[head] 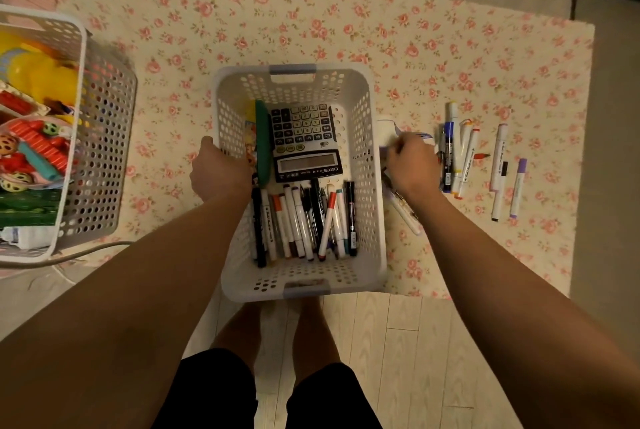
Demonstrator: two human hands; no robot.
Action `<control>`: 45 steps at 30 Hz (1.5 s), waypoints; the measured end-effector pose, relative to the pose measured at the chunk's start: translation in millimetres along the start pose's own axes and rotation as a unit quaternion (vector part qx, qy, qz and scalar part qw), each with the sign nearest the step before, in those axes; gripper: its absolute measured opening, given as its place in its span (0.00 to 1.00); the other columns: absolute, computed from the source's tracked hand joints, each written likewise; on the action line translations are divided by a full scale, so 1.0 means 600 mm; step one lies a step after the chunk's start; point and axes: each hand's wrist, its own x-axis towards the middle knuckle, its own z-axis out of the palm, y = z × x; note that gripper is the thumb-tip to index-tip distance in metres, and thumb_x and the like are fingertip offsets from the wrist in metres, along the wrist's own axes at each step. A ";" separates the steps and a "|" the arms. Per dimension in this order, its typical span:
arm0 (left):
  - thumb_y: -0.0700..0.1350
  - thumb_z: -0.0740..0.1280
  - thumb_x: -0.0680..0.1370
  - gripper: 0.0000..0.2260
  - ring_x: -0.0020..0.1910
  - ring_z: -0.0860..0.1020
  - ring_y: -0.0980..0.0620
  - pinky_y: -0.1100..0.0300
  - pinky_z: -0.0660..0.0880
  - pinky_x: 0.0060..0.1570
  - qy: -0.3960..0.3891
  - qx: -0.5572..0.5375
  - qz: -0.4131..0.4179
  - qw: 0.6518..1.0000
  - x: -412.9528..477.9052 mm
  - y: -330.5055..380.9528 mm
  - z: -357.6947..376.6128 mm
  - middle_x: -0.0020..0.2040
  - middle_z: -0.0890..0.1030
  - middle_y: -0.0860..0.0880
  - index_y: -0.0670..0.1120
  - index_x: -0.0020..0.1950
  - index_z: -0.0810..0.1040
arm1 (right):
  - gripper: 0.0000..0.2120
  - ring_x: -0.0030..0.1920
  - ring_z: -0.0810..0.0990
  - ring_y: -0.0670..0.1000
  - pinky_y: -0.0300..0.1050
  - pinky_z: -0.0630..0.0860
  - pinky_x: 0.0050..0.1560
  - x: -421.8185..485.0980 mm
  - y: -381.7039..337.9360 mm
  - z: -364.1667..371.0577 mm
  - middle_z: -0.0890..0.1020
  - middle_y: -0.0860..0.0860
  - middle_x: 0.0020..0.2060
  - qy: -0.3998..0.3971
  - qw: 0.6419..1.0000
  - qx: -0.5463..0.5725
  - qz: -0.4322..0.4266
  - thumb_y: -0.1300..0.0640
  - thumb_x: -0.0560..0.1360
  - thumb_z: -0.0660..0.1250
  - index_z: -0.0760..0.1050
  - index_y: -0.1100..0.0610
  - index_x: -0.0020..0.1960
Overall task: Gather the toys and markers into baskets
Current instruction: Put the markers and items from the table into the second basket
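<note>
Your black shorts (263, 394) and bare legs (311, 331) stand on the pale wood floor (415, 342), directly behind the white marker basket (369, 193). This basket sits at the near edge of the floral rug (277, 19). Inside it, a bundle of markers (301, 224) lies across the near half. A calculator (304, 142) and a flat green item (263, 141) occupy the far half.

Your left hand (220, 168) grips the basket's left wall, with the thumb outside and the fingers going over the rim. Your right hand (412, 161) rests knuckles-up on the rug just beside the basket's right wall. Its fingers curl down onto white items there, and you cannot tell whether it holds one. One stray marker (405, 213) pokes out from beneath that wrist.

More loose markers (464, 158) lie in a row on the rug, right of the right hand. The toy basket (100, 137) stands well apart at the left, filled with coloured toys (34, 144).
</note>
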 end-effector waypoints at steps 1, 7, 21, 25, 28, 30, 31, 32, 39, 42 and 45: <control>0.39 0.61 0.73 0.03 0.38 0.72 0.45 0.54 0.69 0.37 0.001 0.002 0.001 1.000 0.000 0.001 0.000 0.39 0.73 0.45 0.42 0.45 0.68 | 0.09 0.41 0.78 0.60 0.45 0.67 0.36 -0.004 0.026 0.011 0.79 0.56 0.41 -0.044 0.998 -0.051 0.004 0.55 0.78 0.60 0.75 0.60 0.49; 0.40 0.61 0.73 0.04 0.39 0.72 0.45 0.54 0.70 0.38 0.000 0.006 -0.007 1.000 -0.001 0.003 -0.002 0.42 0.74 0.45 0.43 0.47 0.68 | 0.22 0.41 0.78 0.59 0.46 0.71 0.37 -0.055 0.093 0.056 0.81 0.57 0.44 -0.131 0.975 -0.181 0.016 0.42 0.81 0.55 0.77 0.59 0.53; 0.40 0.61 0.73 0.04 0.41 0.73 0.44 0.53 0.72 0.40 -0.008 0.000 -0.015 1.000 -0.004 0.006 -0.005 0.44 0.76 0.44 0.43 0.46 0.68 | 0.14 0.50 0.77 0.62 0.51 0.71 0.42 -0.071 0.081 0.063 0.79 0.61 0.52 -0.088 0.990 -0.107 -0.014 0.53 0.81 0.56 0.66 0.61 0.62; 0.40 0.61 0.74 0.04 0.41 0.74 0.44 0.54 0.69 0.38 -0.004 -0.001 -0.011 1.000 -0.004 0.007 -0.006 0.46 0.78 0.42 0.44 0.47 0.67 | 0.14 0.49 0.78 0.63 0.50 0.69 0.41 -0.069 0.086 0.058 0.79 0.62 0.53 -0.091 0.990 -0.108 -0.019 0.55 0.81 0.56 0.66 0.62 0.63; 0.40 0.61 0.74 0.04 0.41 0.74 0.44 0.54 0.70 0.38 -0.005 0.000 -0.009 1.000 -0.003 0.006 -0.005 0.44 0.77 0.43 0.44 0.47 0.68 | 0.13 0.49 0.79 0.63 0.52 0.73 0.42 -0.068 0.092 0.063 0.80 0.61 0.53 -0.106 0.984 -0.139 -0.015 0.58 0.81 0.57 0.67 0.61 0.64; 0.40 0.61 0.73 0.05 0.39 0.73 0.44 0.53 0.71 0.38 -0.003 0.002 -0.009 1.000 -0.002 0.005 -0.004 0.42 0.76 0.44 0.43 0.48 0.70 | 0.12 0.50 0.80 0.63 0.52 0.74 0.44 -0.069 0.094 0.068 0.80 0.61 0.53 -0.111 0.981 -0.158 -0.005 0.62 0.80 0.58 0.67 0.61 0.63; 0.40 0.61 0.73 0.05 0.39 0.72 0.45 0.53 0.71 0.38 -0.002 0.002 -0.009 1.000 -0.002 0.005 -0.005 0.42 0.75 0.44 0.42 0.48 0.70 | 0.12 0.50 0.80 0.63 0.52 0.75 0.45 -0.069 0.095 0.069 0.80 0.61 0.52 -0.111 0.980 -0.163 0.001 0.63 0.80 0.58 0.67 0.61 0.64; 0.40 0.61 0.73 0.05 0.38 0.72 0.45 0.53 0.70 0.37 -0.001 0.002 -0.011 1.000 -0.001 0.005 -0.004 0.41 0.74 0.45 0.42 0.48 0.70 | 0.13 0.50 0.80 0.63 0.52 0.75 0.45 -0.071 0.094 0.070 0.80 0.61 0.52 -0.109 0.981 -0.163 0.007 0.64 0.80 0.59 0.67 0.61 0.64; 0.40 0.61 0.73 0.05 0.39 0.73 0.44 0.54 0.70 0.37 -0.004 -0.004 -0.013 1.000 -0.001 0.003 -0.003 0.44 0.77 0.43 0.42 0.48 0.70 | 0.20 0.52 0.80 0.61 0.53 0.78 0.48 -0.080 0.098 0.083 0.79 0.59 0.56 -0.129 0.984 -0.120 0.018 0.63 0.81 0.57 0.66 0.54 0.72; 0.40 0.61 0.73 0.05 0.41 0.75 0.43 0.53 0.71 0.38 -0.007 -0.004 -0.011 1.000 -0.001 0.003 -0.002 0.46 0.79 0.41 0.42 0.48 0.70 | 0.18 0.50 0.79 0.61 0.48 0.71 0.42 -0.086 0.093 0.073 0.78 0.60 0.54 -0.077 0.994 -0.064 0.046 0.51 0.81 0.56 0.68 0.62 0.65; 0.40 0.61 0.73 0.08 0.46 0.77 0.40 0.53 0.71 0.39 -0.005 0.006 -0.017 1.000 -0.001 0.004 -0.003 0.48 0.79 0.40 0.41 0.51 0.71 | 0.17 0.45 0.79 0.61 0.48 0.71 0.39 -0.077 0.071 0.043 0.79 0.57 0.45 0.004 0.998 -0.019 0.053 0.51 0.80 0.56 0.69 0.62 0.62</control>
